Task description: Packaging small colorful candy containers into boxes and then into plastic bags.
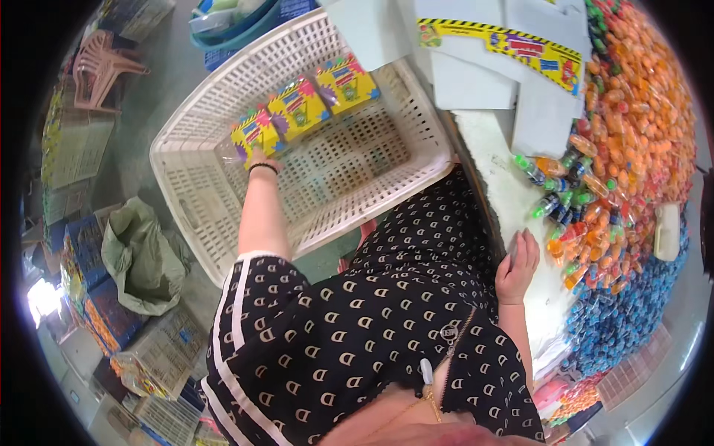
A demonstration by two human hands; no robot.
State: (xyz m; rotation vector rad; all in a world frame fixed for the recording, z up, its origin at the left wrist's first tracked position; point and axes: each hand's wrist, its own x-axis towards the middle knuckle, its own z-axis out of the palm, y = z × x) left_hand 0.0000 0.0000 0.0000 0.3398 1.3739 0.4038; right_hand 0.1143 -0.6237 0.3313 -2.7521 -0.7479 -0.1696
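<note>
- A black patterned dress (357, 327) with white stripes fills the lower frame, closest to the camera.
- The left hand (262, 159) is stretched into a white slatted crate (186, 193) and is closed on a yellow box (255, 132), which is held at the crate's far-left wall.
- Two more yellow boxes (299, 106) (346, 83) are lined up beside it along the same wall; the rest of the crate floor is bare.
- The right hand (518, 264) is rested on the edge of a white table (491, 149), fingers loosely curled, nothing held.
- A heap of small bottles (632, 111), mostly orange, is piled on the table, with blue ones (625, 312) lower down and a few green-capped ones (554, 186) near the hand.
- Flat white cartons (476, 82), one with a yellow printed strip, are laid at the table's far end.
- A green sack (141, 256) is seen on the floor to the left, with stacked crates beside it.
</note>
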